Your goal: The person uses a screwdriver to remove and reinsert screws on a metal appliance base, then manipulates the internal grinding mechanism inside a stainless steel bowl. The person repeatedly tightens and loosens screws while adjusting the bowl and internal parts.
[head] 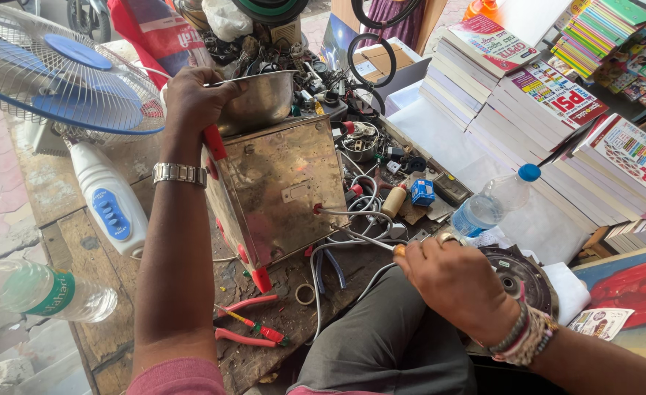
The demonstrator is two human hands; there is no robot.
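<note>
I see a square metal appliance (275, 194) with red corner feet, tipped on its side with its shiny base plate facing me, standing on the wooden bench (88, 292) just ahead of my lap. My left hand (195, 99) is clenched over its top corner, grasping the red edge where a steel bowl (257, 99) sits against it. My right hand (454, 281) holds a thin tool (370, 240) pinched in its grip, the tip pointing toward the white cable (337, 213) that leaves the base plate. Red-handled pliers (246, 322) lie on the bench below the appliance, near a small ring (305, 294). Behind it is a tangle of wires and small parts, with a little blue box (422, 192). A table fan (59, 80) stands to the left, a clear bottle (41, 292) lies at the bench's left edge, and another bottle with a blue cap (495, 201) lies to the right beside stacked books (557, 95).
</note>
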